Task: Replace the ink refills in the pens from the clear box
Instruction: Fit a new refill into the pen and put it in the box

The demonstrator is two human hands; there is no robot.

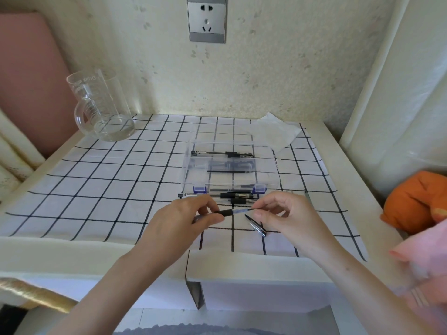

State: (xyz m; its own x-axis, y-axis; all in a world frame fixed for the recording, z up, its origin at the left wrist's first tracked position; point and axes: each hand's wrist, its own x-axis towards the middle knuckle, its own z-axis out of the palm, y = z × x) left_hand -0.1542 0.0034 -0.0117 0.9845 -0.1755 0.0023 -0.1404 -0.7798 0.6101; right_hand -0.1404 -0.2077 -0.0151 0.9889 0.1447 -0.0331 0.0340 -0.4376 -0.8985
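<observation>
So the white cloth with the black grid [108, 189] fills most of the frame, with a clear glass measuring jug [101, 107] sitting upper left. Just right of centre is the clear plastic box with blue latches [266, 170], black pens [227, 154] lying inside and a few loose pens [225, 195] right below it on the cloth. Lower centre, the left hand [179, 218] has its fingers curled round a black-gripped pen [226, 212], while the right hand [285, 218] pinches its pale bluish end. A small silver-and-black pen piece [256, 226] lies just beneath.
</observation>
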